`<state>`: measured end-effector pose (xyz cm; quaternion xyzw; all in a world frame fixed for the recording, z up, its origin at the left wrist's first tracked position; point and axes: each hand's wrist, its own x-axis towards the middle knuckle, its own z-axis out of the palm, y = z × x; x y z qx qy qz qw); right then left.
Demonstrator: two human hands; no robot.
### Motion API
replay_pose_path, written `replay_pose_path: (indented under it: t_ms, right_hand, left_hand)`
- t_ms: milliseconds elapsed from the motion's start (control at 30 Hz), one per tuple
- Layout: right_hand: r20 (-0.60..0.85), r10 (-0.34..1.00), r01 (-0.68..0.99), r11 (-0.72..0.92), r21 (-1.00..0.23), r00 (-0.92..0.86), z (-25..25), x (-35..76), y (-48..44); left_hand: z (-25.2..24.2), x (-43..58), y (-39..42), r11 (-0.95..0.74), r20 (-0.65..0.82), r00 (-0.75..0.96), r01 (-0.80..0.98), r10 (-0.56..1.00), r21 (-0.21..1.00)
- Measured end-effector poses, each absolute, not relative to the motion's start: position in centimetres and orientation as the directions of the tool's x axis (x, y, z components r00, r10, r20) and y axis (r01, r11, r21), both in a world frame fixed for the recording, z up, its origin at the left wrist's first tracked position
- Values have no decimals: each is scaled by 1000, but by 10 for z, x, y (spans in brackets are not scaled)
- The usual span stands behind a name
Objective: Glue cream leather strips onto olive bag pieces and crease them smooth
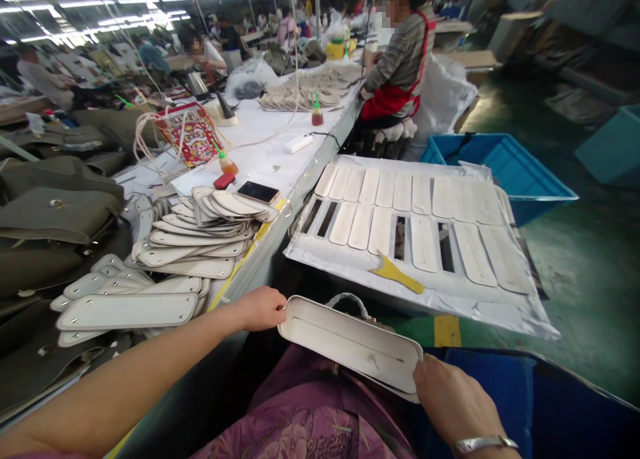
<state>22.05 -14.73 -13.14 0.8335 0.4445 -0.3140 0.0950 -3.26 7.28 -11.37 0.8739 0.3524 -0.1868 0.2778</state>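
Note:
Over my lap I hold a long white oblong leather piece [350, 342] by its two ends. My left hand [263, 309] is closed on its left end, fingers curled under the rim. My right hand [453, 402] grips the right end, and a metal bracelet sits on that wrist. A small loop of white strap shows just behind the piece. To the left, on the worktable, lie several stacked white pieces [127, 309] of the same shape.
A tilted board [345, 262] ahead carries rows of white strips and a yellow scraper [397, 275]. A phone [257, 192], glue bottles and olive bags [55, 212] sit on the table. Blue crates [505, 169] stand at the right. A person in a red apron [400, 65] works farther along.

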Motion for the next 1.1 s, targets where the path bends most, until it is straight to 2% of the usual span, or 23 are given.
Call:
replay_pose_path:
  t_ms: [133, 267, 333, 433, 567, 633, 733, 967, 1033, 1100]
  right_hand:
    - [-612, 674, 786, -604, -133, 414, -131, 222, -147]
    - [-610, 665, 781, -614, -117, 431, -131, 222, -145]
    - [-611, 668, 787, -606, -116, 424, -132, 222, -144]
    - [-620, 658, 779, -616, -116, 428, -133, 223, -143]
    - [-626, 654, 774, -621, -125, 424, -133, 223, -142]
    - [-631, 645, 768, -630, -118, 432, -132, 224, -142]
    - [-643, 627, 754, -647, -116, 439, -133, 225, -142]
    - [-618, 656, 757, -637, -147, 432, -138, 225, -143]
    - [-585, 675, 733, -653, -191, 449, -133, 223, -146]
    - [-537, 708, 714, -654, -251, 459, -128, 220, -151]
  left_hand:
    - [-122, -35, 71, -545, -554, 659, 745, 509, 385]
    - [-126, -30, 62, -484, -497, 611, 791, 616, 374]
    - [-125, -29, 62, -438, -497, 597, 801, 630, 408]
    - [-126, -39, 72, -323, -590, 612, 786, 527, 527]
    - [-144, -60, 82, -23, -664, 657, 717, 357, 697]
    - [-156, -63, 80, 83, -658, 668, 677, 348, 731]
    - [-169, -59, 75, 145, -653, 658, 654, 374, 742]
    - [-159, -50, 81, 156, -659, 635, 662, 403, 733]
    - [-156, -49, 82, 52, -630, 666, 669, 400, 741]
    - [-154, -48, 81, -139, -589, 691, 690, 419, 710]
